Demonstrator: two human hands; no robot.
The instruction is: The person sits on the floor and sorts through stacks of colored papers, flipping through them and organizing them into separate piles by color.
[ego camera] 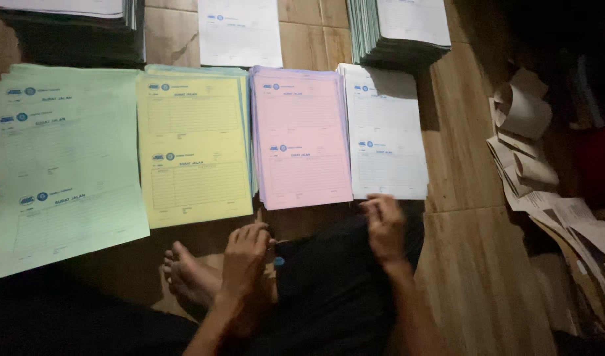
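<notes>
Head view: four stacks of printed forms in a row on wooden floor (460,165) — green (58,165), yellow (194,148), pink (302,138), white (388,138). Right hand (383,224), fingers curled together, touches the white stack's near edge. Left hand (244,254) (grip unclear) rests by a bare foot (187,273).

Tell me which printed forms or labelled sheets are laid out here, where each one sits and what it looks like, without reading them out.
Green form stack: far left, fanned, pale green.
Yellow form stack: second from left, rectangular.
Pink form stack: middle, lilac sheets beneath.
White form stack: right of pink; right hand at its lower edge.
Single white form: top centre.
Left hand: below the yellow stack.
</notes>
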